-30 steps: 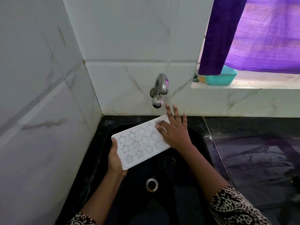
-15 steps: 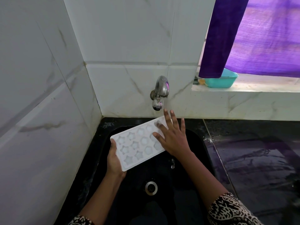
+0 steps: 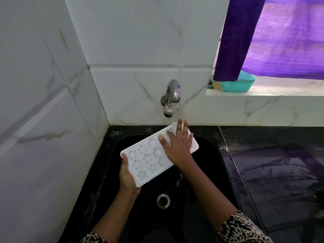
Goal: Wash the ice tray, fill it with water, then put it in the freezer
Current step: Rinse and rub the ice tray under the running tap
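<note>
The ice tray (image 3: 145, 160) is held in the air above the black sink (image 3: 143, 216), over its back half. Its long axis runs slantwise from the near left up to the far right, and the far corner sits under the thin stream from the tap (image 3: 172, 95). The left hand (image 3: 127, 178) grips the near short end, thumb on the rim. Its fingers are under the tray and I can't see them. The right hand (image 3: 177, 146) lies flat on the far half, fingers straight and spread across the cells, closed round nothing.

So the right hand is the one nearer the water, and the left is the anchor at the other end. From here it looks like washing, not filling. I'd guess the rubbing goes along that long axis, from the tap end toward the grip. The drain (image 3: 163, 200) sits below the near end.
</note>
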The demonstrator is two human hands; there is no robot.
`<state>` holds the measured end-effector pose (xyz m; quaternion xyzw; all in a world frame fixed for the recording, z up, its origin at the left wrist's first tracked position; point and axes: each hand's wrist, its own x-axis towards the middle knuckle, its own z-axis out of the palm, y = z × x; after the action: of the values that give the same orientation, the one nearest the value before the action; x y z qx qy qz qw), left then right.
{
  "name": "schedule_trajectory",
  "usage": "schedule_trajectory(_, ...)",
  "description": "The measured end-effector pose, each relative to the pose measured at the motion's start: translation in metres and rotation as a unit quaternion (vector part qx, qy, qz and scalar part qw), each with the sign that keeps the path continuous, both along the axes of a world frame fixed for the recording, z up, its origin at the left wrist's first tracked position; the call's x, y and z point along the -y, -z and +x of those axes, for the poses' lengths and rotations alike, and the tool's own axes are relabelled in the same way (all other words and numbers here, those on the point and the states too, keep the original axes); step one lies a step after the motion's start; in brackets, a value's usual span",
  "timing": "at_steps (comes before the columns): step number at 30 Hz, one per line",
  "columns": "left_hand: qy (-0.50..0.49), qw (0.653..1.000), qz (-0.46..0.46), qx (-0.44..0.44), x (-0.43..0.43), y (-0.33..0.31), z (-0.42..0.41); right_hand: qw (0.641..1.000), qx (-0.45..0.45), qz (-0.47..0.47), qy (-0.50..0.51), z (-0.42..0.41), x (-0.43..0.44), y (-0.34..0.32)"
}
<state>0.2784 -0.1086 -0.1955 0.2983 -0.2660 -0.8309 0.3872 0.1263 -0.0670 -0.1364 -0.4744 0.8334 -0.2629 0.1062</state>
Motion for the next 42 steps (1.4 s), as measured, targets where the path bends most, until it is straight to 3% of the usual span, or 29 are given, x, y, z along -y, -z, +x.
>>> schedule_trajectory(3, 0.009, 1.000, 0.009, -0.018, 0.014, 0.002, 0.011, 0.990, -0.126, -0.009, -0.063, -0.023, -0.012, 0.009)
schedule_trajectory(7, 0.026, 0.999, 0.013, -0.031, 0.014, -0.002, 0.013, 0.942, -0.316, -0.036, -0.105, -0.049, -0.019, 0.020)
schedule_trajectory(10, 0.022, 0.999, 0.016, -0.033, 0.012, -0.004, 0.010, 0.919, -0.377, -0.035, -0.109, -0.057, -0.015, 0.020)
schedule_trajectory(13, 0.030, 0.999, 0.009, -0.042, 0.013, -0.006, 0.008, 0.924, -0.368, -0.036, -0.093, -0.051, -0.014, 0.022)
schedule_trajectory(16, 0.022, 0.999, 0.003, -0.035, 0.013, -0.004, 0.005, 0.949, -0.306, -0.053, -0.059, -0.033, -0.013, 0.021)
schedule_trajectory(20, 0.010, 1.000, 0.027, -0.007, 0.005, 0.006, 0.004, 0.995, -0.097, -0.026, -0.026, -0.023, -0.009, 0.010)
schedule_trajectory(22, 0.005, 1.000, 0.025, -0.008, 0.003, 0.006, 0.004, 0.999, -0.025, -0.012, -0.021, -0.019, -0.007, 0.009)
schedule_trajectory(26, 0.001, 1.000, 0.015, -0.027, 0.005, -0.001, 0.007, 0.996, -0.077, -0.012, -0.046, -0.019, -0.010, 0.012)
schedule_trajectory(32, 0.009, 0.999, 0.017, -0.028, 0.005, 0.000, 0.010, 0.945, -0.317, -0.043, -0.075, -0.039, -0.010, 0.011)
schedule_trajectory(34, 0.004, 1.000, 0.015, -0.027, 0.006, -0.002, 0.008, 0.931, -0.356, -0.047, -0.071, -0.039, -0.007, 0.016)
schedule_trajectory(38, -0.006, 1.000, 0.011, -0.026, 0.003, -0.005, 0.005, 0.947, -0.309, -0.070, -0.042, -0.026, -0.008, 0.026)
schedule_trajectory(42, -0.010, 1.000, 0.022, -0.017, -0.004, 0.000, 0.003, 0.994, -0.096, -0.041, -0.030, -0.022, -0.006, 0.013)
